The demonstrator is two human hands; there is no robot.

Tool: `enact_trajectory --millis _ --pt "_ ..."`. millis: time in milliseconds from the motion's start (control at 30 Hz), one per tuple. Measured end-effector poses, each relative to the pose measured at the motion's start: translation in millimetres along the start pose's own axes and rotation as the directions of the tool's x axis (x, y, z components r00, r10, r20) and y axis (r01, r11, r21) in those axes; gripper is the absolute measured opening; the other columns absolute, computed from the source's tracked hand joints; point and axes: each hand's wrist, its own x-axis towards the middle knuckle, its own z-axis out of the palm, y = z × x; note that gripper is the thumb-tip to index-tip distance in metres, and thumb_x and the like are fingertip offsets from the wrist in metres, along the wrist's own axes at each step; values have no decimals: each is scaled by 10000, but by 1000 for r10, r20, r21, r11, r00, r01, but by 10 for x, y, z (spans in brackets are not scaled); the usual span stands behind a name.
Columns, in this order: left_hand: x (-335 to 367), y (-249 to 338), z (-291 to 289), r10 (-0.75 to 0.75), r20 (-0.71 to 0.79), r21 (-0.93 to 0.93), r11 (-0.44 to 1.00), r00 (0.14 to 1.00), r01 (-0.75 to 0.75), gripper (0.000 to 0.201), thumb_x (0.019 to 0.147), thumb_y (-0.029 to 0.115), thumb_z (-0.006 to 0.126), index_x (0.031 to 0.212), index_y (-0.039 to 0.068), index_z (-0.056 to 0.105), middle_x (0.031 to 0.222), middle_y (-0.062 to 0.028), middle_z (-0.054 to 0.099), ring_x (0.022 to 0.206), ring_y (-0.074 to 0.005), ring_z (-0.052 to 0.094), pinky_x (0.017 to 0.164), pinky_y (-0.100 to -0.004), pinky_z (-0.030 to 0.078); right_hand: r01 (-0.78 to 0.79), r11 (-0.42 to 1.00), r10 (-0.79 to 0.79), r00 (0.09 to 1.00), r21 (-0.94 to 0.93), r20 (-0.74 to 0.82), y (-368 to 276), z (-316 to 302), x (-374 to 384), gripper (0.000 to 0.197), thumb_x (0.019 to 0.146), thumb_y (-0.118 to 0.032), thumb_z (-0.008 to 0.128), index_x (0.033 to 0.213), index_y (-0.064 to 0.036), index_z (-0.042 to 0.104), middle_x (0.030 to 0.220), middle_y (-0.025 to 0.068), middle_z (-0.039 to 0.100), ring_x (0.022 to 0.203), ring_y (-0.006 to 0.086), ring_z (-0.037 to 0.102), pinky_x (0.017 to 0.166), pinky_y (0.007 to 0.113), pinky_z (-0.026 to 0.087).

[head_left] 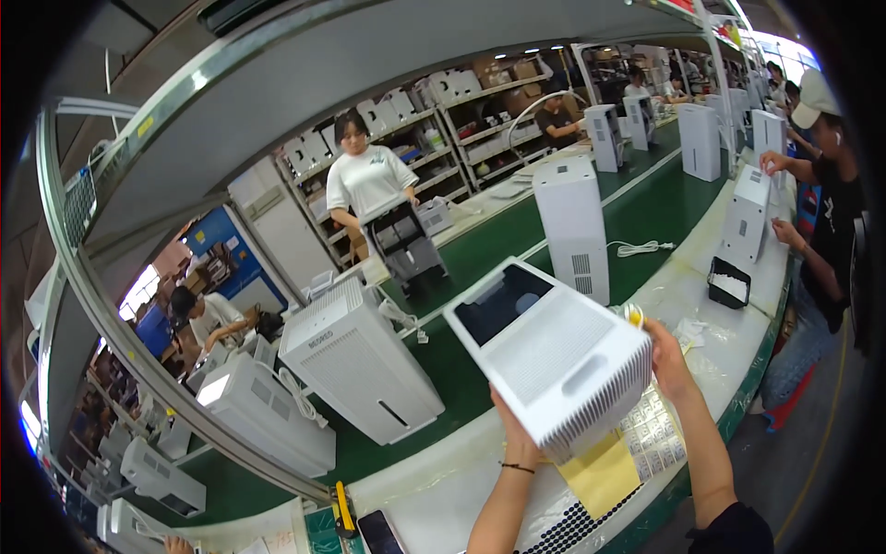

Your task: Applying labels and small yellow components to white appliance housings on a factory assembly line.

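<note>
Both my hands hold a white dehumidifier point(563, 355), tilted above the near edge of the work line. It has a ribbed grille, a recessed handle and a dark opening at its far end. My left hand point(519, 432) supports it from below, fingers partly hidden behind the casing. At its right side, my right hand point(668, 358) is closed against the casing. A small yellow thing point(634, 316) shows by the right fingertips; I cannot tell what it is. Below lie a yellow backing sheet point(602, 473), a sheet of silvery labels point(653, 432) and rows of black dots point(574, 528).
More white dehumidifiers point(360, 360) stand on the green conveyor point(494, 231), one upright point(572, 226) just beyond mine. A yellow cutter point(344, 510) and a phone point(380, 534) lie at front left. A black tray point(728, 283) sits right, near a co-worker point(826, 212). Another person point(372, 180) stands across.
</note>
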Motion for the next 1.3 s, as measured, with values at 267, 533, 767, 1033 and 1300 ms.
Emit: enact_trajectory --millis 267,533,767,1033,1300 --pt "-758 584 904 204 71 296 930 976 -216 598 913 541 447 1219 36 540 1122 -127 633 981 -277 630 812 -415 550 -158 963 104 965 -219 -240 -613 406 -485 332 971 -209 504 1236 -14 466 1141 39 544 1068 99 486 925 241 379" --pt "-1798 1027 1083 507 357 692 420 785 -587 862 752 496 728 1372 74 303 1266 -88 456 1128 -230 503 927 -386 467 -214 969 179 953 -121 -244 113 1160 -218 492 992 -462 365 1099 -24 561 934 71 587 935 170 540 898 311 403" --pt "-2546 1123 1011 592 402 901 -121 698 -416 1130 554 427 889 1357 -12 226 1275 -131 377 1196 -259 412 998 -388 352 -485 803 470 873 346 133 1355 2092 -253 738 929 -659 301 1358 -81 460 1194 101 558 1124 157 501 983 270 360" --pt "-2800 1228 391 639 505 860 -314 580 -403 1077 606 453 857 1362 -10 246 1273 -137 346 1194 -286 398 993 -409 346 -312 950 282 874 13 396 2242 2459 -378 710 956 -620 266 1332 -54 475 1229 97 557 1117 175 511 962 290 394" --pt "-2929 1156 82 715 453 873 -233 532 -429 1076 740 584 700 1442 2 129 1439 -217 243 1337 -350 270 1077 -455 247 -169 885 296 924 -435 242 1559 2282 -403 634 957 -524 412 1290 12 469 1259 193 549 1121 298 549 972 343 409"
